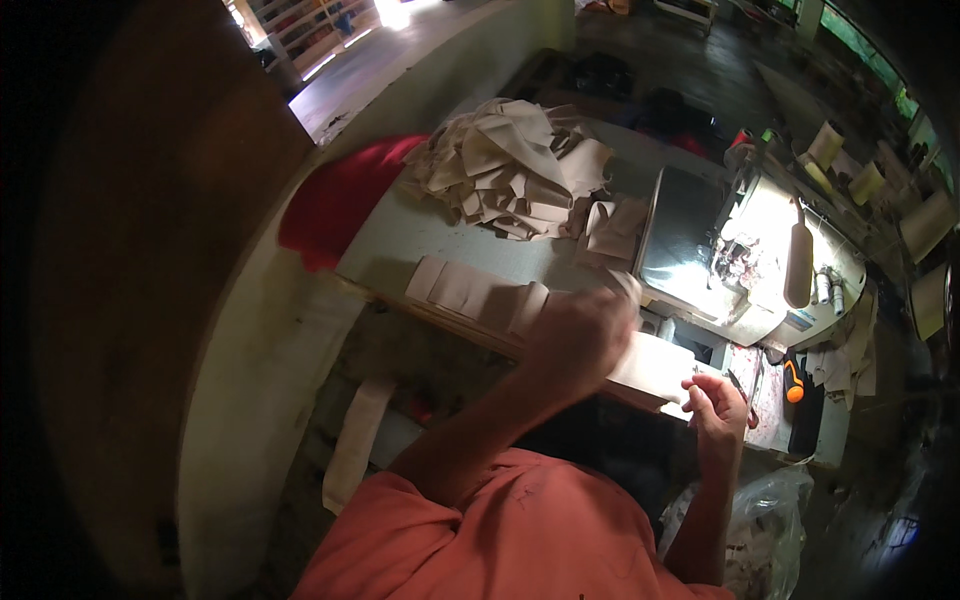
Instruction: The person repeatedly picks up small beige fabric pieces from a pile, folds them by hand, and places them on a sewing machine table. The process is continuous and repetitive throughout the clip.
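Note:
A pale beige cloth piece (655, 366) lies brightly lit at the table's front edge, beside the sewing machine. My right hand (716, 402) is closed at its right end, thumb and forefinger pinched on the edge. Over the cloth's left side, my left hand (585, 328) is raised and curled; motion smears its fingers, so what they hold, if anything, cannot be made out. Left of that hand, folded beige cloth strips (470, 291) lie along the front edge. The sewing machine (765, 260) stands behind my right hand, under a bright lamp.
A big heap of beige cloth pieces (515, 165) covers the table's back left, near a red cloth (350, 200). An orange-handled tool (793, 380) lies at the right. Thread cones (826, 145) stand behind the machine. A clear plastic bag (765, 525) hangs below the table.

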Tool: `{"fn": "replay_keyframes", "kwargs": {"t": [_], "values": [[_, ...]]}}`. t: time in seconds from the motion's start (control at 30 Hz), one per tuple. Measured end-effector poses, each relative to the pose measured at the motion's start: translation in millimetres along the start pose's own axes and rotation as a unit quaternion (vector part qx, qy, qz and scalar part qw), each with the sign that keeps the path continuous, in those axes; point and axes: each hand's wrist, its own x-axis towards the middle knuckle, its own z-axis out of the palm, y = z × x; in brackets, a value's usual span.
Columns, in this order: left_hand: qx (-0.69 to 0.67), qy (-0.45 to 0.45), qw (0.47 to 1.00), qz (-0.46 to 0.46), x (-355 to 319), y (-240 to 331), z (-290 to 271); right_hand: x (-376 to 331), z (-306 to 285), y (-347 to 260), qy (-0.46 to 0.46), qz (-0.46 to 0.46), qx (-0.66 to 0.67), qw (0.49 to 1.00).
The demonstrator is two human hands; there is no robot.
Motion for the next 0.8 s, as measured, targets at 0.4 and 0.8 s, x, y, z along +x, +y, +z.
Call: {"fn": "replay_keyframes", "kwargs": {"t": [0.4, 0.8], "values": [[-0.079, 0.041, 0.994, -0.058, -17, -42, 1, 8, -1, 21, -0.001, 0.038, 0.005, 0.999], [0.053, -0.026, 0.990, -0.130, -37, -53, 12, 24, 1, -3, 0.059, -0.113, -0.306, 0.944]]}}
